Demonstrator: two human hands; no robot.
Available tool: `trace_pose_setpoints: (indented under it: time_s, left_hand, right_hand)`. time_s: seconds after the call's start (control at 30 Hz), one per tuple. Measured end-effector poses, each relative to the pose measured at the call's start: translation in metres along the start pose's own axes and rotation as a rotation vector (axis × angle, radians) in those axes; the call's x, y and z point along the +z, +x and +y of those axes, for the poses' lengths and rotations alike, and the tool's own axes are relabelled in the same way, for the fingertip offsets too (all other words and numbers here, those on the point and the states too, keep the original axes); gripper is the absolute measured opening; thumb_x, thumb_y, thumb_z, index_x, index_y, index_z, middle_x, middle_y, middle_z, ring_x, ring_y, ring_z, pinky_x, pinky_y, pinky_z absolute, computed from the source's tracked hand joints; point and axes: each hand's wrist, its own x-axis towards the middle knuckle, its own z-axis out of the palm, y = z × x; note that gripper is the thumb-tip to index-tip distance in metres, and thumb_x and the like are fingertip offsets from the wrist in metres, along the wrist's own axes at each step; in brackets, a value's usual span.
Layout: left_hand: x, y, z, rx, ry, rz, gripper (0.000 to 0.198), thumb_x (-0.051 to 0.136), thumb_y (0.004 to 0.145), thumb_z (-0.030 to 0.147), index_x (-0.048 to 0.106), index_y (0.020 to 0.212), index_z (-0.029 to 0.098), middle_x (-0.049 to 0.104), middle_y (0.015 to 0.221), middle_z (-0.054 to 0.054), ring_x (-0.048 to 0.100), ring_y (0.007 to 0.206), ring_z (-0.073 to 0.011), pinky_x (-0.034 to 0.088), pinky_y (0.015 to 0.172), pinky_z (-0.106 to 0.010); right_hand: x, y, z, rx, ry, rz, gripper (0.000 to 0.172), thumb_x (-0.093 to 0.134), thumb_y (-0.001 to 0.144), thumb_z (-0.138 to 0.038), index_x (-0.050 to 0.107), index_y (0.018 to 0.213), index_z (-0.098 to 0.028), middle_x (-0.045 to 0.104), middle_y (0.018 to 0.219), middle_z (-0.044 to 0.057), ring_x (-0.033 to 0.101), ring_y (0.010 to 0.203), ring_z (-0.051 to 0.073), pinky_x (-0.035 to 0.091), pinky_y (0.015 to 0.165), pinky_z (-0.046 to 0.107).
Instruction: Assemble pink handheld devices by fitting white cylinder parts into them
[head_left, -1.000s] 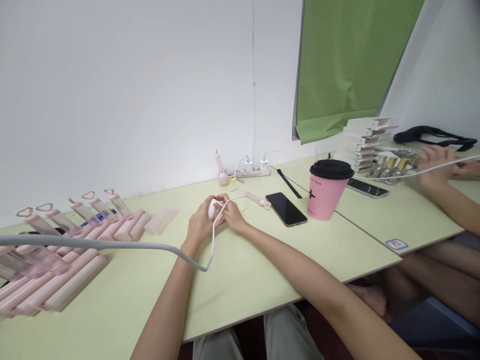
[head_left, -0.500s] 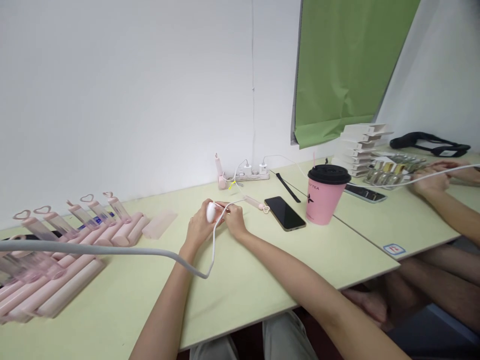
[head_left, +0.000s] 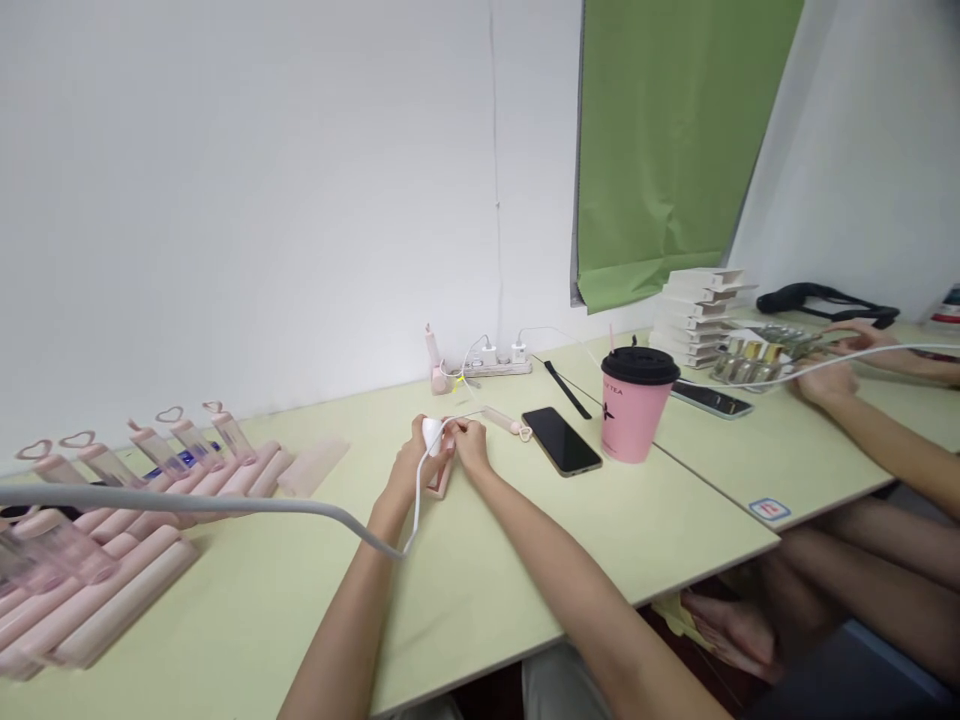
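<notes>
My left hand [head_left: 410,468] is closed round a small white rounded object [head_left: 432,432] with a thin white cable running from it, held over the pale green table [head_left: 480,580]. My right hand [head_left: 471,447] pinches at the same object from the right. A pink piece [head_left: 441,478] shows just below the hands; what it is I cannot make out. A pink stick with a heart end [head_left: 505,421] lies just beyond my right hand.
Rows of pink tubes with heart caps [head_left: 112,500] fill the left. A black phone [head_left: 561,440], a pink lidded cup [head_left: 634,404] and a power strip [head_left: 495,367] stand to the right. Another person's hands [head_left: 825,375] work near white boxes [head_left: 694,305].
My hands have stayed together on the white object and dropped slightly toward the table; a pink piece now shows under them. The view has shifted right. The other person's hands moved.
</notes>
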Motion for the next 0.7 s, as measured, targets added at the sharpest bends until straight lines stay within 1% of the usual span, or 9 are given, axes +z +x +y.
trace_pose_setpoints:
  time_s: [0.13,0.23,0.33,0.4,0.47,0.57,0.63,0.7]
  left_hand:
    - [0.009,0.007,0.008,-0.019,-0.084,-0.057,0.045,0.056,0.069,0.041,0.044,0.109,0.022,0.064,0.079,-0.008,0.061,0.072,-0.0251,0.04,0.065,-0.031]
    - [0.008,0.007,0.014,-0.058,-0.099,-0.089,0.047,0.057,0.067,0.042,0.045,0.108,0.021,0.064,0.075,-0.006,0.06,0.067,-0.0239,0.04,0.063,-0.03]
    - [0.001,0.004,0.016,-0.105,-0.095,-0.165,0.045,0.06,0.065,0.043,0.048,0.101,0.019,0.062,0.066,-0.006,0.057,0.057,-0.0225,0.039,0.058,-0.03]
    - [-0.003,0.001,0.015,-0.084,-0.15,-0.203,0.038,0.061,0.063,0.041,0.051,0.093,0.019,0.061,0.063,-0.004,0.055,0.052,-0.0201,0.039,0.055,-0.029]
    - [-0.004,0.0,0.014,-0.034,-0.222,-0.199,0.033,0.062,0.063,0.04,0.053,0.088,0.02,0.06,0.059,-0.002,0.053,0.048,-0.0178,0.038,0.054,-0.029]
    - [-0.002,-0.001,0.013,0.014,-0.252,-0.151,0.036,0.062,0.063,0.039,0.053,0.091,0.019,0.059,0.058,-0.001,0.052,0.047,-0.0172,0.039,0.054,-0.029]
    - [0.0,-0.001,0.012,-0.013,-0.171,-0.149,0.043,0.062,0.063,0.039,0.051,0.099,0.018,0.062,0.064,-0.004,0.055,0.052,-0.0194,0.041,0.057,-0.03]
    - [0.001,-0.002,0.01,-0.066,-0.051,-0.177,0.051,0.059,0.067,0.041,0.047,0.11,0.016,0.065,0.076,-0.009,0.059,0.063,-0.0227,0.042,0.062,-0.031]
  right_hand:
    - [-0.002,0.005,0.009,0.041,-0.013,0.07,0.023,0.048,0.074,-0.026,0.07,0.072,-0.019,0.071,0.078,0.006,0.063,0.075,0.019,0.048,0.075,0.032]
    - [-0.001,0.007,0.013,0.074,-0.018,0.104,0.021,0.05,0.073,-0.024,0.069,0.07,-0.019,0.071,0.08,0.007,0.063,0.078,0.019,0.048,0.078,0.032]
    - [0.001,0.006,0.014,0.076,-0.032,0.062,0.019,0.051,0.072,-0.022,0.069,0.067,-0.019,0.071,0.079,0.006,0.064,0.079,0.018,0.048,0.079,0.032]
    - [0.001,0.004,0.012,0.08,-0.058,0.031,0.02,0.051,0.072,-0.02,0.07,0.067,-0.019,0.071,0.077,0.006,0.064,0.077,0.018,0.048,0.078,0.031]
    - [0.0,0.002,0.011,0.092,-0.094,0.022,0.02,0.05,0.072,-0.019,0.07,0.068,-0.019,0.071,0.077,0.006,0.064,0.077,0.018,0.048,0.077,0.03]
    - [-0.002,0.003,0.012,0.097,-0.119,-0.007,0.021,0.05,0.072,-0.02,0.071,0.07,-0.02,0.071,0.078,0.005,0.064,0.078,0.018,0.048,0.077,0.03]
    - [-0.002,0.004,0.013,0.083,-0.089,-0.055,0.02,0.051,0.072,-0.022,0.071,0.07,-0.019,0.071,0.077,0.004,0.064,0.077,0.018,0.048,0.077,0.029]
    - [0.0,0.005,0.016,0.075,-0.051,-0.102,0.02,0.052,0.072,-0.024,0.071,0.068,-0.018,0.071,0.075,0.003,0.064,0.076,0.017,0.047,0.076,0.028]
